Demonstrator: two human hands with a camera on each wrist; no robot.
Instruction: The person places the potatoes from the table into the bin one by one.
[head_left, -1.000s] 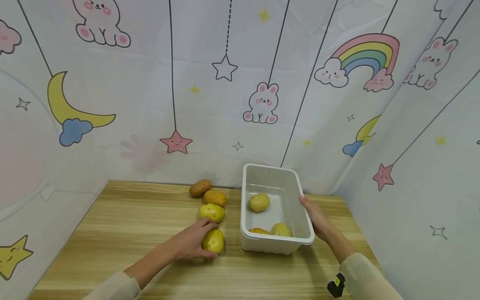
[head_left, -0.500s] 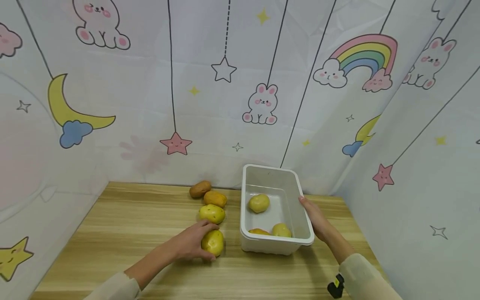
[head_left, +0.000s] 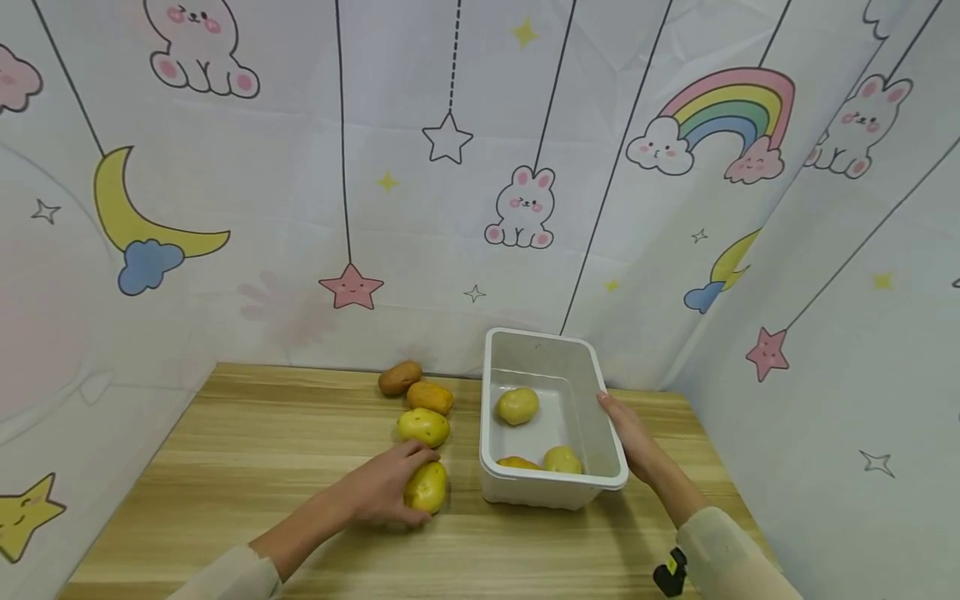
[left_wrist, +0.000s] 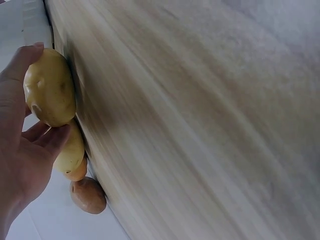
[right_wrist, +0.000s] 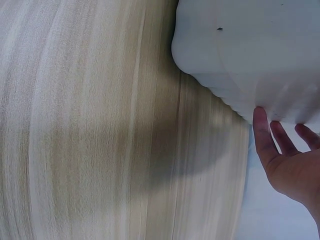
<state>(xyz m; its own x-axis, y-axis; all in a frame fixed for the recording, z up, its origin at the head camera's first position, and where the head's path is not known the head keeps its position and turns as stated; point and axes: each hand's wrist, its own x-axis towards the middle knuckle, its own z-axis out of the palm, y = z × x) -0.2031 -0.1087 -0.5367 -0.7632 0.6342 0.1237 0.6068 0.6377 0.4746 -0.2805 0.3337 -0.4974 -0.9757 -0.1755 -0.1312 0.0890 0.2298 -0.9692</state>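
My left hand [head_left: 386, 490] grips the nearest yellow potato [head_left: 426, 488] between thumb and fingers, on the wooden table. In the left wrist view the thumb and fingertips touch opposite ends of that potato [left_wrist: 50, 87]. Behind it lie another yellow potato [head_left: 423, 427], an orange one [head_left: 430, 397] and a brown one [head_left: 401, 377]. My right hand [head_left: 636, 437] holds the right rim of the white bin [head_left: 486, 417]; in the right wrist view its fingertips touch the bin's outer wall [right_wrist: 240, 60]. Inside the bin are a pale potato [head_left: 517, 406], another pale one [head_left: 562, 460] and a partly hidden orange one [head_left: 519, 462].
A white cloth [head_left: 420, 225] with cartoon prints hangs behind the table [head_left: 247, 433] and along its sides. The bin stands right of the potato row. A small black object [head_left: 671, 572] is by my right sleeve.
The potato at my left hand has shifted very slightly toward the front, along with my thumb. My right hand and the bin have stayed in place.
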